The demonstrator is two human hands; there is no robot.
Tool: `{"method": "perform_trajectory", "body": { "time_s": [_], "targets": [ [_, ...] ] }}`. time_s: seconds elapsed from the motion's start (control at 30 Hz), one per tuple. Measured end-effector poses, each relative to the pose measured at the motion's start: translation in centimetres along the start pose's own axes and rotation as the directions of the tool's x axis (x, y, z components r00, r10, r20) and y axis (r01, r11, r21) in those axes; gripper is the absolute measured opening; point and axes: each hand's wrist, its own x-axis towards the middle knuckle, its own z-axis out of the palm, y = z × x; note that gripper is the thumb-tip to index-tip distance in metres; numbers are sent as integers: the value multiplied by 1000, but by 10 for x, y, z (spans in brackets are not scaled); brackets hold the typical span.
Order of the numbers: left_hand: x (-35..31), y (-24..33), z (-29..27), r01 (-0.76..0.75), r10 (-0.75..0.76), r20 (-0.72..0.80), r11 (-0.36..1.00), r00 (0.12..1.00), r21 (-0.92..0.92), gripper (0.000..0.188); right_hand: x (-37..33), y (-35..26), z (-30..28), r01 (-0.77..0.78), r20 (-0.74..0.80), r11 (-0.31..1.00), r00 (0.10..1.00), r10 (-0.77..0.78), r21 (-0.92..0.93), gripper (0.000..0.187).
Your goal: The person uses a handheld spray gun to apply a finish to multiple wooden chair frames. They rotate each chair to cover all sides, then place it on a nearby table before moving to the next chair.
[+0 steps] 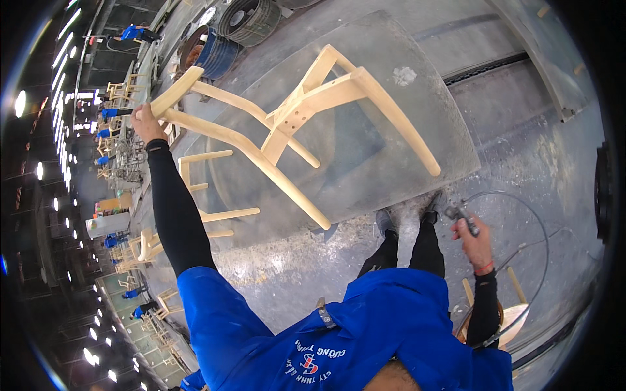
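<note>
A bare pale wooden chair frame (244, 138), without a seat, rests tipped over a large grey board, its legs pointing several ways. My left hand (149, 124), at the end of a stretched-out arm, is closed round the chair's curved top rail (176, 91). Out to my right, my right hand (476, 242) is wrapped round a small dark hose-fed gun (464, 220), apart from the chair. A thin hose (546, 241) loops from it past my forearm. Whether the gun blows air or sprays, I cannot tell.
The grey board (417, 124) ends just before my feet. More pale chair frames (228, 214) stand left of my arm, and a wooden piece (514, 319) is behind my right forearm. Drums (251, 19) stand at the far side. Several people in blue work beyond on the left.
</note>
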Motion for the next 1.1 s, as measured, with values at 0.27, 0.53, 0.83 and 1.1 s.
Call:
{"method": "perform_trajectory", "body": {
  "time_s": [0.27, 0.53, 0.83, 1.1],
  "targets": [
    [9, 2, 3, -10, 0, 170, 998, 985, 63, 77, 31, 16, 178, 171, 103, 960, 975, -198, 221, 46],
    [4, 4, 4, 2, -11, 196, 999, 981, 47, 79, 30, -29, 250, 351, 51, 886, 922, -383, 303, 49],
    [2, 9, -2, 14, -18, 238, 1000, 971, 17, 57, 54, 33, 270, 361, 29, 916, 932, -362, -177, 51],
    [0, 12, -15, 158, -105, 314, 976, 943, -151, 42, -13, -34, 218, 301, 86, 929, 942, -325, 215, 49]
  ]
}}
